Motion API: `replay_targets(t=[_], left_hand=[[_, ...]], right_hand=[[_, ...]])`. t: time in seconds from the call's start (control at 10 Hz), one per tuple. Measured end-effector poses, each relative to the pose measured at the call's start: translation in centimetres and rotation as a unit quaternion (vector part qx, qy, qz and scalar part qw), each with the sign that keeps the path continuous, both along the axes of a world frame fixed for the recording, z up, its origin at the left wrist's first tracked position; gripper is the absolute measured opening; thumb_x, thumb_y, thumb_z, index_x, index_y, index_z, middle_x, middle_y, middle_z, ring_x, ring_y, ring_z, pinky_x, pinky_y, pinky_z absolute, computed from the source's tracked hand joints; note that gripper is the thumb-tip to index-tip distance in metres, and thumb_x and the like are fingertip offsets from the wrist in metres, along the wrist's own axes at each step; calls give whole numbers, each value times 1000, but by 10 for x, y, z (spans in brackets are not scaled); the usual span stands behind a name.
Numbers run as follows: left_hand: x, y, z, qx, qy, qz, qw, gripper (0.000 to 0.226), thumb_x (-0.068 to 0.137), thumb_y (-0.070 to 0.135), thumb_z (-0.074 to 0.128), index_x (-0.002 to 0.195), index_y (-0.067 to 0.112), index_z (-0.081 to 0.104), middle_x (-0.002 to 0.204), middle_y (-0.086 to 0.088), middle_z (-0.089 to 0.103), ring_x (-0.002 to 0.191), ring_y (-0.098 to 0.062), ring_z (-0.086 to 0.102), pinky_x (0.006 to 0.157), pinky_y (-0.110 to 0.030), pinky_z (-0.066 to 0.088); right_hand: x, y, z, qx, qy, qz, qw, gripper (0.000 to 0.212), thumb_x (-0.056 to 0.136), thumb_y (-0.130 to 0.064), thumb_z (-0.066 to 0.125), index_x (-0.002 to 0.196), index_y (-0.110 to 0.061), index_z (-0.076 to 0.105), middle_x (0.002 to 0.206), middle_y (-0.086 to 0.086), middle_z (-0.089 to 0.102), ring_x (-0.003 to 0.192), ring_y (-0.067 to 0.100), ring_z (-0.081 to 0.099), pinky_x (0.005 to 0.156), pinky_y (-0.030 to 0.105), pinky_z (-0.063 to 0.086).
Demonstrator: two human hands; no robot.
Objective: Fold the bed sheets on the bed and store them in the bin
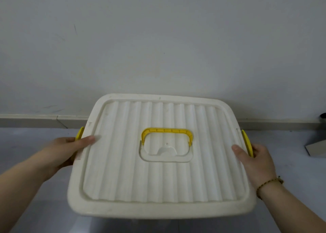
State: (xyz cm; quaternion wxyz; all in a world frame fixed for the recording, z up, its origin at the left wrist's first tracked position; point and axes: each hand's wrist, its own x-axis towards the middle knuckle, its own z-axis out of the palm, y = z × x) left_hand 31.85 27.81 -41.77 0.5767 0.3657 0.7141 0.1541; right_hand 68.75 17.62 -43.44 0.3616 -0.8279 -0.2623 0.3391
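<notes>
**Q:** What does the head view show?

**A:** A person's two bare hands hold a white ribbed lid [158,179] by its side edges, above a grey floor [35,206] and in front of a plain pale wall [158,38]. A yellow handle [166,132] lies flat in a recess at the lid's centre. There is a yellow latch on the left edge [79,133] and another on the right [247,142].

**Q:** How are the fingers placed?

**A:** The left hand [70,149] grips the left rim. Its thumb [86,141] lies straight on top and the other fingers wrap underneath, mostly hidden. The right hand [254,162] does the same on the right rim, with its thumb [238,150] on top and its fingers curled round the edge beside the latch. A beaded bracelet [269,183] circles that wrist.

**Q:** Where are the sheets and the bin?

**A:** No sheets and no bed are in view. The lid fills the space where the bin would be and hides the bin's body. I cannot tell whether the lid is sitting on the bin or is lifted off it.

**Q:** How far along is the task?

**A:** I cannot tell from this view. The hands are working on the lid, which would fit either opening the bin before storing or closing it afterwards. Nothing shows whether any sheets are folded or inside.

**Q:** Is there any writing or a brand?

**A:** None can be read. The lid, handle and latches look unmarked.
</notes>
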Motion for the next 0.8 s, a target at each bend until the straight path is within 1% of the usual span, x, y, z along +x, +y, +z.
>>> replay_targets(t=[0.1, 0.2, 0.3, 0.4, 0.5, 0.6, 0.7, 0.8], left_hand=[[13, -9, -3, 107, 85, 19, 990, 25, 84, 24, 65, 93, 1, 61, 93, -18, 66, 72, -25, 54, 67, -34, 40], [25, -18, -13, 190, 135, 2, 972, 36, 93, 17, 50, 127, 5, 49, 104, -9, 54, 89, -27, 50, 77, -35, 35], [29, -22, -16, 229, 156, -6, 961, 45, 95, 14, 45, 139, 9, 37, 123, -15, 54, 111, -36, 50, 84, -38, 35], [29, -22, -16, 241, 184, -31, 952, 45, 95, 12, 44, 139, 9, 37, 125, -20, 54, 113, -39, 49, 80, -37, 33], [28, -21, -14, 234, 174, -29, 956, 45, 95, 13, 45, 139, 10, 37, 121, -17, 54, 103, -34, 50, 79, -33, 32], [27, -17, -8, 217, 141, -23, 966, 44, 93, 19, 50, 136, 12, 42, 109, -4, 51, 94, -22, 45, 81, -33, 32], [23, -5, -7, 198, 128, -40, 971, 40, 92, 29, 50, 130, 14, 49, 103, -4, 55, 93, -24, 48, 80, -34, 34], [20, 11, 0, 198, 159, -42, 966, 38, 93, 28, 50, 127, 12, 53, 111, -8, 59, 101, -29, 53, 79, -31, 35]], right_hand=[[-6, 1, 0, -10, -64, 23, 998, 27, 89, -25, 56, 103, -10, 40, 80, -2, 50, 73, 18, 51, 70, 30, 40], [-6, 0, -2, -15, -109, 55, 992, 25, 93, -25, 48, 109, -11, 36, 73, -3, 45, 63, 12, 44, 55, 27, 33], [-7, 0, -3, -29, -166, 76, 983, 26, 95, -24, 44, 112, -6, 39, 69, -2, 45, 59, 14, 44, 50, 24, 30], [-9, 1, -1, -34, -188, 83, 978, 26, 95, -24, 43, 112, -5, 41, 67, -3, 44, 59, 17, 43, 53, 28, 30], [-8, 0, -2, -25, -177, 78, 981, 27, 94, -23, 45, 114, -5, 41, 71, -1, 47, 60, 15, 45, 52, 27, 31], [-11, 4, 4, 4, -162, 66, 985, 38, 92, -16, 50, 127, -5, 39, 105, 12, 54, 82, 21, 53, 67, 32, 43], [-6, 20, 9, 62, -166, 53, 983, 47, 89, -7, 53, 133, -3, 38, 132, 15, 42, 119, 27, 44, 95, 36, 38], [-7, 35, 19, 79, -186, 105, 974, 27, 89, -4, 52, 115, -5, 55, 111, 6, 56, 112, 24, 49, 85, 21, 36]])
